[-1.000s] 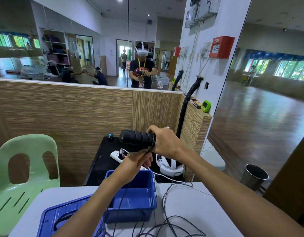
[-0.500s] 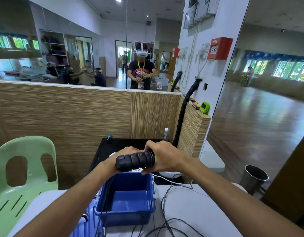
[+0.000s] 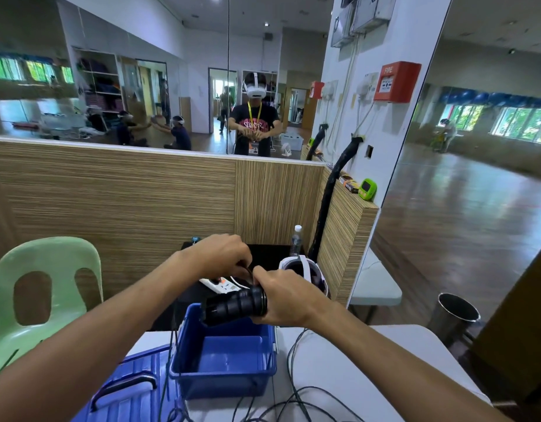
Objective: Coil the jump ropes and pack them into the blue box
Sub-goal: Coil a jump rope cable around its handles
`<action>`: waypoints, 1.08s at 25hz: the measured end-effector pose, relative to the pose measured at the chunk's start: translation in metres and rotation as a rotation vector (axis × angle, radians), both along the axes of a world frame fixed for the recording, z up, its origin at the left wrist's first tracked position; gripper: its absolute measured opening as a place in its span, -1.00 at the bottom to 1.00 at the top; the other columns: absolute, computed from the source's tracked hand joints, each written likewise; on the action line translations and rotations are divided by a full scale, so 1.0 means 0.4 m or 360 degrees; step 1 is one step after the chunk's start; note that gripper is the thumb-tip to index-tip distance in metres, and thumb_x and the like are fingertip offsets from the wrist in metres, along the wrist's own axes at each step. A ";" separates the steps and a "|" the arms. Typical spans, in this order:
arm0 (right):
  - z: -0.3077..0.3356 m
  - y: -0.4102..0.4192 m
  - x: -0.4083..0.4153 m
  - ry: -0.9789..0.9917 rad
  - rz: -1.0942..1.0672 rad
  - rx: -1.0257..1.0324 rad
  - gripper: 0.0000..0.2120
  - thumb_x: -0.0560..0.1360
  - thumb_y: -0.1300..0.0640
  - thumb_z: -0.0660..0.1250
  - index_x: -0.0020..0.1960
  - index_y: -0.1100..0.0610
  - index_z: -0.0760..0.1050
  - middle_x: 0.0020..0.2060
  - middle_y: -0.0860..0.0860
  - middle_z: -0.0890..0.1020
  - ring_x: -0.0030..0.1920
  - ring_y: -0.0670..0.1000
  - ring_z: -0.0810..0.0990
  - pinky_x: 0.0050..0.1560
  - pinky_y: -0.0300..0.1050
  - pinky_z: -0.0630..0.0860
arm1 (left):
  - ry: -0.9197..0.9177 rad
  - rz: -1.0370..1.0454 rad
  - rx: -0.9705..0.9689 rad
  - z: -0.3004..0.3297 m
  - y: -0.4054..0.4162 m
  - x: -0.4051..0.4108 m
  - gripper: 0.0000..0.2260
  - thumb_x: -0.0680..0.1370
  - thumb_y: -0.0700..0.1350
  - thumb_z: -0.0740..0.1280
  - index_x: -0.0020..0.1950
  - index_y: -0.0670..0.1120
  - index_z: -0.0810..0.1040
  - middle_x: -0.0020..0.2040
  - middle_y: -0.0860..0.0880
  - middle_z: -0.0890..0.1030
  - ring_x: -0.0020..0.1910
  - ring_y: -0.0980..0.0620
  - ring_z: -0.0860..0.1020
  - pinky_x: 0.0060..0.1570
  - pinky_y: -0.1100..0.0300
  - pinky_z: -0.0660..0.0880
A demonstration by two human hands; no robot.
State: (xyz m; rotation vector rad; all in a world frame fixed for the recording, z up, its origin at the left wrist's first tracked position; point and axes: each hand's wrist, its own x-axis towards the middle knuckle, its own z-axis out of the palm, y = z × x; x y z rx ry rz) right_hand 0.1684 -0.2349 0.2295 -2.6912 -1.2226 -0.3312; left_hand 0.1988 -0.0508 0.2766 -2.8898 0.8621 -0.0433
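Note:
My right hand point(image 3: 289, 296) grips a pair of black ribbed jump rope handles point(image 3: 234, 305), held level over the far rim of the blue box point(image 3: 223, 380). Just above and behind the handles, my left hand point(image 3: 222, 255) pinches the thin black rope where it leaves the handle end. From there the black rope point(image 3: 293, 394) hangs down on both sides of the box and lies in loose loops on the white table point(image 3: 339, 370). Nothing lies inside the blue box.
The blue box lid point(image 3: 123, 391) with its handle lies left of the box. A green plastic chair point(image 3: 47, 287) stands at the left. Behind the table sit a power strip point(image 3: 220, 284), a white headset point(image 3: 305, 271) and a water bottle point(image 3: 296, 240). A metal bin point(image 3: 456, 318) stands right.
My right hand has lowered the handles toward the box. My left hand has come up from under the handles to the rope above and behind them.

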 end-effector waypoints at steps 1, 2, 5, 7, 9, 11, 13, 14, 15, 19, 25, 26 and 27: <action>-0.008 0.005 -0.002 0.0007 -0.0021 -0.0012 -0.54 0.38 -0.01 0.46 0.11 0.18 0.34 -0.12 0.13 0.62 -0.17 0.21 0.59 -0.22 0.02 0.50 | -0.0014 0.0034 0.0049 0.014 -0.013 -0.010 -0.79 0.49 0.09 0.38 -0.16 -0.05 0.60 -0.22 0.01 0.57 -0.21 -0.04 0.57 -0.28 0.10 0.46; -0.008 0.009 -0.002 0.0007 -0.0055 -0.0013 -0.52 0.38 -0.01 0.45 0.15 0.18 0.35 -0.10 0.13 0.63 -0.15 0.22 0.60 -0.20 0.03 0.52 | -0.0056 0.0063 0.0077 0.031 -0.025 -0.021 -0.79 0.47 0.08 0.39 -0.16 -0.06 0.61 -0.22 -0.01 0.56 -0.20 -0.05 0.57 -0.29 0.11 0.43; -0.001 0.012 0.023 -0.0026 -0.0220 0.0017 -0.53 0.39 -0.04 0.40 0.17 0.17 0.37 -0.12 0.14 0.64 -0.16 0.24 0.61 -0.22 0.07 0.55 | -0.0145 0.0169 -0.0002 0.067 -0.056 -0.056 -0.81 0.50 0.02 0.36 -0.13 -0.09 0.62 -0.22 -0.03 0.53 -0.18 -0.08 0.58 -0.29 0.12 0.40; -0.003 0.008 0.042 -0.0056 -0.0328 0.0046 -0.61 0.41 -0.07 0.35 0.11 0.13 0.36 -0.18 0.10 0.62 -0.21 0.23 0.62 -0.27 0.08 0.55 | -0.0111 0.0234 -0.0165 0.078 -0.072 -0.073 -0.76 0.56 0.02 0.30 -0.12 -0.12 0.62 -0.25 -0.03 0.52 -0.22 -0.08 0.57 -0.29 0.11 0.44; -0.008 0.008 0.050 -0.0061 -0.0397 0.0052 -0.64 0.42 -0.08 0.33 0.08 0.11 0.37 -0.22 0.07 0.62 -0.23 0.22 0.63 -0.29 0.05 0.55 | -0.0116 0.0290 -0.0306 0.084 -0.097 -0.088 -0.71 0.60 0.02 0.24 -0.12 -0.17 0.59 -0.26 -0.07 0.52 -0.22 -0.12 0.57 -0.25 0.08 0.50; -0.008 0.005 0.053 -0.0045 -0.0488 0.0088 -0.63 0.44 -0.09 0.34 0.08 0.14 0.38 -0.21 0.09 0.65 -0.22 0.22 0.63 -0.27 0.04 0.56 | -0.0113 0.0378 -0.0515 0.070 -0.125 -0.101 -0.70 0.62 -0.01 0.21 -0.13 -0.21 0.56 -0.23 -0.11 0.54 -0.16 -0.18 0.58 -0.15 0.03 0.54; 0.000 -0.004 0.053 -0.0077 -0.0564 0.0132 -0.64 0.46 -0.08 0.32 0.06 0.17 0.36 -0.17 0.13 0.64 -0.19 0.23 0.62 -0.27 0.02 0.51 | -0.0064 0.0439 -0.0785 0.031 -0.147 -0.121 -0.72 0.63 -0.07 0.19 -0.11 -0.21 0.58 -0.19 -0.11 0.59 -0.16 -0.13 0.59 -0.10 0.03 0.56; 0.004 -0.012 0.051 -0.0092 -0.0572 0.0150 -0.68 0.47 -0.04 0.31 0.03 0.17 0.33 -0.15 0.14 0.64 -0.17 0.24 0.61 -0.30 0.00 0.45 | -0.0083 0.0440 -0.0885 0.007 -0.156 -0.136 -0.73 0.63 -0.09 0.18 -0.11 -0.19 0.58 -0.18 -0.09 0.59 -0.17 -0.07 0.57 -0.11 0.05 0.54; 0.009 -0.018 0.048 -0.0089 -0.0563 0.0158 -0.73 0.48 0.01 0.29 0.00 0.16 0.29 -0.13 0.15 0.63 -0.15 0.25 0.61 -0.31 -0.03 0.37 | -0.0140 0.0426 -0.0962 -0.015 -0.163 -0.154 -0.75 0.64 -0.11 0.16 -0.11 -0.18 0.56 -0.19 -0.06 0.56 -0.19 -0.03 0.54 -0.13 0.09 0.50; 0.010 -0.012 0.034 -0.0118 -0.0597 0.0090 -0.79 0.50 0.10 0.26 0.03 0.17 0.30 -0.10 0.17 0.62 -0.11 0.25 0.61 -0.30 -0.07 0.27 | -0.0364 0.0376 -0.1136 -0.104 -0.167 -0.190 -0.88 0.59 -0.23 0.22 -0.04 -0.14 0.55 -0.15 -0.04 0.53 -0.17 -0.01 0.50 -0.15 0.08 0.45; -0.018 0.019 0.039 -0.0104 -0.0604 0.0083 -0.72 0.55 0.06 0.23 0.17 0.19 0.36 -0.08 0.15 0.63 -0.07 0.23 0.61 -0.28 -0.05 0.31 | -0.0419 0.0408 -0.0698 -0.145 -0.150 -0.245 -0.30 0.46 -0.34 0.34 0.54 -0.20 0.12 0.28 -0.06 0.43 0.23 -0.01 0.41 0.19 0.20 0.40; -0.020 0.021 0.038 -0.0126 -0.0582 0.0078 -0.66 0.54 0.06 0.23 0.26 0.19 0.36 -0.07 0.15 0.64 -0.06 0.22 0.61 -0.25 -0.01 0.38 | -0.0460 0.0420 -0.0668 -0.141 -0.150 -0.252 -0.27 0.47 -0.34 0.34 0.55 -0.21 0.05 0.30 -0.06 0.40 0.25 0.00 0.39 0.20 0.21 0.38; -0.022 0.022 0.041 -0.0154 -0.0547 0.0080 -0.60 0.54 0.06 0.23 0.34 0.17 0.35 -0.07 0.15 0.64 -0.06 0.22 0.62 -0.21 0.02 0.44 | -0.0520 0.0408 -0.0618 -0.134 -0.149 -0.258 -0.24 0.42 -0.36 0.38 0.54 -0.24 0.09 0.26 -0.07 0.43 0.21 0.00 0.42 0.13 0.24 0.41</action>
